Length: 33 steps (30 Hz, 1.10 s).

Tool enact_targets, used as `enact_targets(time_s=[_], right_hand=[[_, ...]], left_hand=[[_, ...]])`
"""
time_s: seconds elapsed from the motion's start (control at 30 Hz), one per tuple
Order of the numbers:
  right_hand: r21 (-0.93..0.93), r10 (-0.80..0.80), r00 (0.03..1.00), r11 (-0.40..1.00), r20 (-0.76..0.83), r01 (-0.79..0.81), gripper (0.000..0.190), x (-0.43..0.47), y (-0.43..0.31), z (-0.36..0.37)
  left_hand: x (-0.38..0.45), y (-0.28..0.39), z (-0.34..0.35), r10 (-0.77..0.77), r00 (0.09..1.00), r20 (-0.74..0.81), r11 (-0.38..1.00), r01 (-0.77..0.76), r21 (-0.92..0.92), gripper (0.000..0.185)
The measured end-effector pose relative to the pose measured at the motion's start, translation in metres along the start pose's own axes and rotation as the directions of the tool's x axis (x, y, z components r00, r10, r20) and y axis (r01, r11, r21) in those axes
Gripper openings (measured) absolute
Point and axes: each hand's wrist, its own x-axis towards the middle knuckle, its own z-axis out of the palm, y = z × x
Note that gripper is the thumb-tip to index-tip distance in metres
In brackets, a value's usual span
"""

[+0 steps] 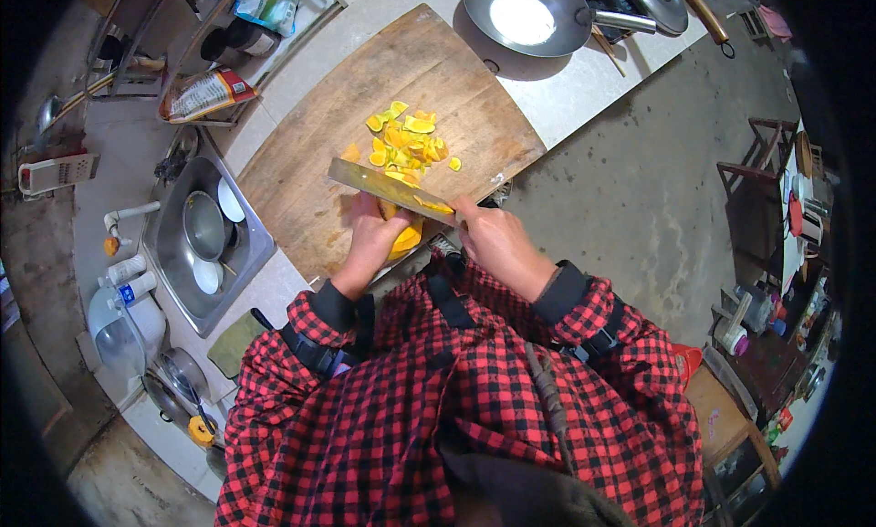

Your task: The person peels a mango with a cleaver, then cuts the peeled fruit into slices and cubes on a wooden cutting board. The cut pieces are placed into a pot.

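My right hand (499, 239) grips a cleaver at its handle end. The broad blade (369, 180) reaches leftward across the near part of a wooden cutting board (294, 150). A yellow slice (434, 205) clings to the flat of the blade. My left hand (375, 236) holds a chunk of orange-fleshed pumpkin (408, 241) at the board's near edge, just on my side of the blade. Beyond the cleaver lies a heap of thin pumpkin cuttings (407, 138), some with a green-yellow rim. The underside of the chunk and the fingertips behind the blade are hidden.
A wok (479, 20) sits on the counter beyond the board. Left of the board is a steel sink (256, 253) holding a pot (204, 226) and white bowls. A cut pumpkin piece (201, 430) lies at lower left. Concrete floor (602, 205) lies to the right.
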Motion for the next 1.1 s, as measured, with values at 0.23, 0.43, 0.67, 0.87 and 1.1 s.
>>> enact_targets(time_s=[0.23,0.43,0.67,0.87,1.1], right_hand=[[-0.072,0.015,1.000,0.997,-0.022,-0.016,0.016,0.025,-0.002,0.015],[0.016,0.085,0.992,0.996,-0.090,-0.083,0.017,0.064,0.003,0.032],[0.150,0.117,0.987,0.984,-0.108,-0.100,0.019,0.023,0.023,0.014],[0.109,0.121,0.993,0.987,-0.011,-0.119,0.017,-0.009,0.011,0.008],[0.109,0.151,0.988,0.983,-0.032,-0.146,0.017,0.022,0.016,0.037]], left_hand=[[0.008,-0.013,0.001,-0.076,0.997,0.011,0.996,0.077,-0.040,0.068],[0.006,-0.001,0.007,-0.087,0.987,-0.138,0.988,0.104,0.115,0.087],[0.009,-0.014,0.006,-0.162,0.980,-0.114,0.985,0.154,-0.076,0.089],[0.008,-0.011,0.009,-0.094,0.988,-0.124,0.992,0.082,-0.097,0.088],[0.004,-0.001,0.010,-0.149,0.980,-0.134,0.989,0.149,-0.008,0.084]])
